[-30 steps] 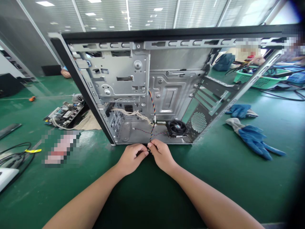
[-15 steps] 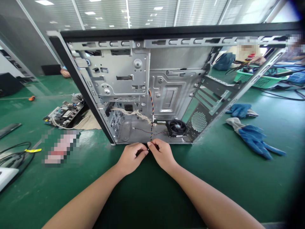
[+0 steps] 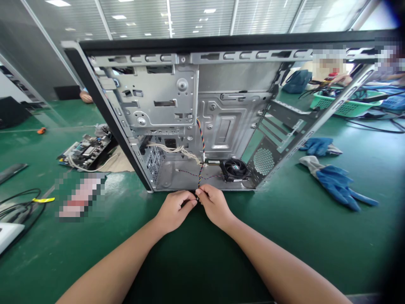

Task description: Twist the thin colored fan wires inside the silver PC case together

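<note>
Watching remotely, I note the twisted cable [image 3: 202, 141] running down through the computer case [image 3: 221, 80], its end at the near bottom edge. Right hand [image 3: 217, 207]: thumb and forefinger pinched on it, likely because something so thin needs fingertips. Left hand [image 3: 176, 211]: fingertips almost meeting beside that end; I cannot tell whether they grip. The case's open side faces the person, presumably for reach.

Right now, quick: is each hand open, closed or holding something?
Left hand: closed in a pinch by the twisted cable; whether it grips the end cannot be told.
Right hand: closed, holding the twisted cable.
</note>
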`<state>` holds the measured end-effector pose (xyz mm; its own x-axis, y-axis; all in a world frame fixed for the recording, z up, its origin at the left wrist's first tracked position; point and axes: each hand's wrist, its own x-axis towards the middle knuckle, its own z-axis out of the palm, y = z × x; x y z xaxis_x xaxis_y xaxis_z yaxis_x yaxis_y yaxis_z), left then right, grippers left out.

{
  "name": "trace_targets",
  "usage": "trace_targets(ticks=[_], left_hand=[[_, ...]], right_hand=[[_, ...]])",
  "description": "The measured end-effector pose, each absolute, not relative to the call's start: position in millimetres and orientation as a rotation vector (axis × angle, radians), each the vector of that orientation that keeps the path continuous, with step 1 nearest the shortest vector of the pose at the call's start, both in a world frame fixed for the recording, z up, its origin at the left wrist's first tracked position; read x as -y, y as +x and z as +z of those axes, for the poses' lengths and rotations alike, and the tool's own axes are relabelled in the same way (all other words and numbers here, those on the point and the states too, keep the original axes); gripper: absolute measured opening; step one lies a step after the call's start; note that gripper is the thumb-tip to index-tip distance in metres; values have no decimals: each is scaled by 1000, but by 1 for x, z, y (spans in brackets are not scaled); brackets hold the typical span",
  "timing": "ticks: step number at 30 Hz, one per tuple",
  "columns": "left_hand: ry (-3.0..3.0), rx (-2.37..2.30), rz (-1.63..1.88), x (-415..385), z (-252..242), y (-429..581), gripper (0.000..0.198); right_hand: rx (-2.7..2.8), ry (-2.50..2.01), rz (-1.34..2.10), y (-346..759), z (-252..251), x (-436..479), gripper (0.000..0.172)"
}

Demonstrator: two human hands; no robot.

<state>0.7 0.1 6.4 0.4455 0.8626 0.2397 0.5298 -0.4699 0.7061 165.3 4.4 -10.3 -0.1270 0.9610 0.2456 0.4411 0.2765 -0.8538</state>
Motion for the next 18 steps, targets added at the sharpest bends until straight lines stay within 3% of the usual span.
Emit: trace_targets(ticks=[8, 18], left_hand=[[2125, -1152, 806, 0, 4, 0, 14], [2195, -1231, 837, 0, 4, 0, 12]], right_hand=[[1685, -1236, 934, 166, -9, -5, 29], [1638, -1322, 801, 165, -10, -6, 31]])
